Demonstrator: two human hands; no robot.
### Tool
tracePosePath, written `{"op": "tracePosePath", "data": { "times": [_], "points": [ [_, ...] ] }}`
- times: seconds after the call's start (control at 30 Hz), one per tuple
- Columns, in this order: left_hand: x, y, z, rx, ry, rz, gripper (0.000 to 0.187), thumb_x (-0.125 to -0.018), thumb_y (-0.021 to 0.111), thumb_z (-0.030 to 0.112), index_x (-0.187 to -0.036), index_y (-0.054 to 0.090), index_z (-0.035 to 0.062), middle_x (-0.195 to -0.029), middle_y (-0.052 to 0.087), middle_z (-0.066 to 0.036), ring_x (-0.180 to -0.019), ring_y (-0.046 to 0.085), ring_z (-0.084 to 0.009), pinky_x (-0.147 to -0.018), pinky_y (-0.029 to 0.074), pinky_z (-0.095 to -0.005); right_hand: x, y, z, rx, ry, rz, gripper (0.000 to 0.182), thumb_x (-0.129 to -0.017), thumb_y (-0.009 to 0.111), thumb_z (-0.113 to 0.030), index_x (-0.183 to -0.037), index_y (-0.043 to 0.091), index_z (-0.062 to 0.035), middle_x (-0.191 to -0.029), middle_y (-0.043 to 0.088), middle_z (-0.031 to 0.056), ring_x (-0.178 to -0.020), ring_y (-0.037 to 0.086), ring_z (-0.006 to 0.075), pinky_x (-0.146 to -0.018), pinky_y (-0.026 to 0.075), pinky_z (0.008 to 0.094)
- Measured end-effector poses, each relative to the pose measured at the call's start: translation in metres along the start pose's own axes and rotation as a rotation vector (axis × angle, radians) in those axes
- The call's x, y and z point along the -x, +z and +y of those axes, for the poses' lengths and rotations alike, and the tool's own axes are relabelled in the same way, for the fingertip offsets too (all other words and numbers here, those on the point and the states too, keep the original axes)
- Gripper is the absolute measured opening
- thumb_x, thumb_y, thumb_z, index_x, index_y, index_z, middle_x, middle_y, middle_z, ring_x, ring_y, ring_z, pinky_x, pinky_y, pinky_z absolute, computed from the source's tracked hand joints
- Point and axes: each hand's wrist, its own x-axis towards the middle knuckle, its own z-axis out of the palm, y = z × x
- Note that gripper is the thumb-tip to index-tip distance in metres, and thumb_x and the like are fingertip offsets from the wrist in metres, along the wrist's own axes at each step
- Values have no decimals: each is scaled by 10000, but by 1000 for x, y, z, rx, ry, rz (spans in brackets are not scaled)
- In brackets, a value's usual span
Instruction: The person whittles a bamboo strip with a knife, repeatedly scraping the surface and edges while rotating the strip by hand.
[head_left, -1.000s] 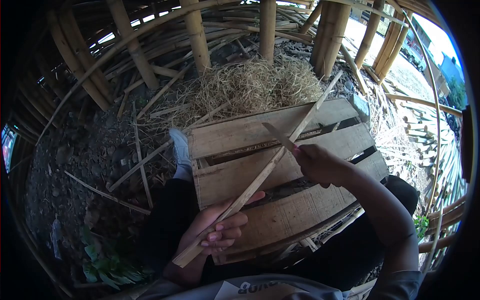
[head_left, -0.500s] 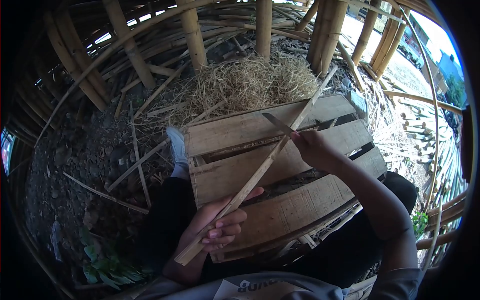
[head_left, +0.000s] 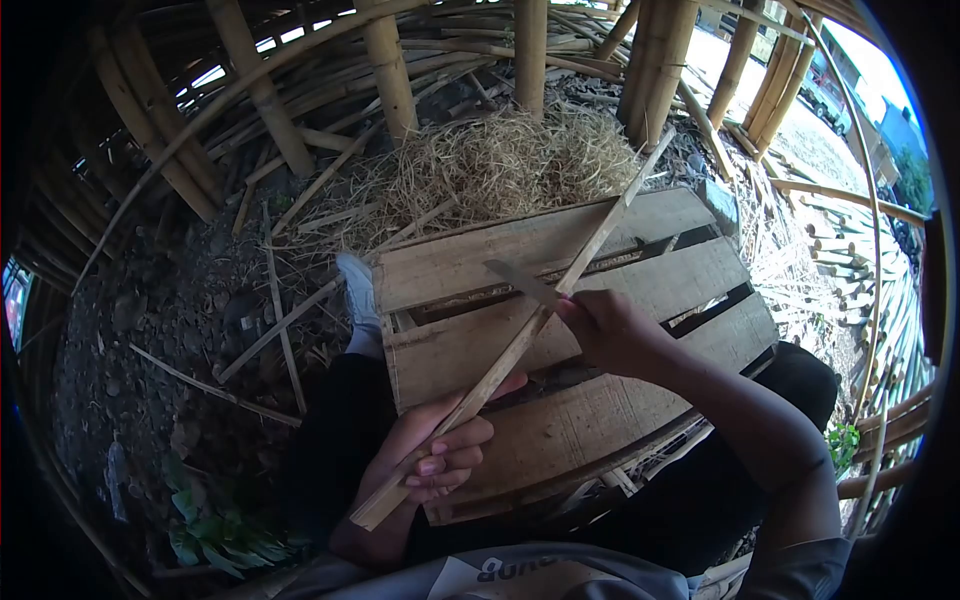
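Note:
A long, pale bamboo strip (head_left: pixel 500 366) runs slantwise over the slatted wooden bench top (head_left: pixel 470 262). Its near end is in my left hand (head_left: pixel 440 450), whose fingers are wrapped round it with the thumb stretched along the far side. My right hand (head_left: pixel 605 330) grips a knife (head_left: pixel 522 283); the handle is hidden in the fist. The blade points left and lies across the strip, around the middle of its length. The strip's far end reaches past the back edge of the bench top.
Beyond the bench lies a heap of fine shavings (head_left: pixel 515 160). Upright bamboo poles (head_left: pixel 388 75) stand behind it. Loose strips lie on the dark ground at left, near my white shoe (head_left: pixel 358 290). Stacked bamboo lengths (head_left: pixel 870 290) fill the right side.
My right hand has drawn the knife along the strip toward me, a little down and left. My left hand and the strip stay almost in place.

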Motion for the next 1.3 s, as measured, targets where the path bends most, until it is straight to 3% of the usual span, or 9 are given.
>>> {"op": "tracePosePath", "data": {
  "times": [0.07, 0.2, 0.37, 0.43, 0.57, 0.63, 1.03, 1.1, 1.3],
  "points": [
    [-2, 1, 0, -41, 11, 23, 519, -1046, 181, 248, -1488, 32, 20, -627, 447, -73, -428, 483, -114, -315, 455, -216, -13, -10, 12, 3, 263, 75, 329, -971, 525, -242, -810, 595, 37, -623, 570, 255, -609, 609, 434, -527, 437, 465],
    [3, 6, -2, -165, 56, 107, 490, -1054, 187, 265, -1492, 114, 58, -584, 425, -51, -385, 459, -97, -287, 428, -194, 14, 15, -16, -31, -18, 15, 335, -978, 509, -236, -803, 584, 40, -598, 562, 226, -565, 589, 423, -502, 420, 447],
    [3, 16, -6, -200, 100, 98, 459, -1056, 167, 272, -1481, 182, 98, -567, 418, -41, -373, 464, -90, -276, 414, -187, -2, -6, -9, -38, 151, -63, 336, -981, 503, -233, -793, 584, 33, -593, 559, 230, -537, 578, 425, -496, 414, 438],
    [2, 18, -6, -206, 96, 81, 452, -1056, 165, 268, -1476, 196, 104, -569, 420, -41, -373, 467, -90, -275, 408, -186, -2, -1, -3, -32, 230, 22, 356, -1001, 479, -243, -776, 554, 21, -546, 503, 186, -480, 495, 293, -499, 393, 401],
    [3, 24, -7, -331, 112, 236, 378, -1050, 287, 294, -1376, 347, 111, -521, 366, 22, -300, 360, -45, -227, 313, -171, 15, 13, -18, -52, -62, -46, 339, -999, 478, -218, -785, 559, 33, -549, 508, 183, -471, 501, 308, -497, 394, 401],
    [1, 22, -8, -327, 113, 217, 373, -1050, 288, 294, -1370, 353, 113, -520, 368, 24, -301, 361, -45, -226, 313, -172, 2, -4, -10, 4, 200, -29, 377, -988, 498, -250, -763, 559, 45, -573, 552, 222, -514, 560, 411, -493, 413, 443],
    [-3, 20, -7, -362, 89, 218, 373, -1045, 312, 315, -1367, 360, 133, -518, 362, 31, -300, 350, -43, -229, 309, -165, 1, 1, -11, -40, 168, 36, 329, -985, 505, -198, -774, 568, 45, -564, 554, 209, -475, 568, 340, -477, 414, 432],
    [-2, 22, -11, -338, 117, 284, 362, -1045, 312, 311, -1355, 369, 131, -516, 361, 30, -297, 348, -43, -230, 308, -163, 23, 25, -33, -84, -97, 0, 370, -998, 481, -234, -774, 577, 44, -559, 548, 211, -470, 566, 327, -473, 414, 421],
    [-3, 17, -7, -321, 103, 237, 348, -1047, 298, 317, -1333, 379, 136, -513, 354, 25, -297, 344, -49, -228, 320, -174, 6, 4, -25, -51, 160, 21, 308, -967, 536, -171, -741, 557, 36, -556, 545, 218, -503, 565, 403, -487, 431, 435]
  ]
}}
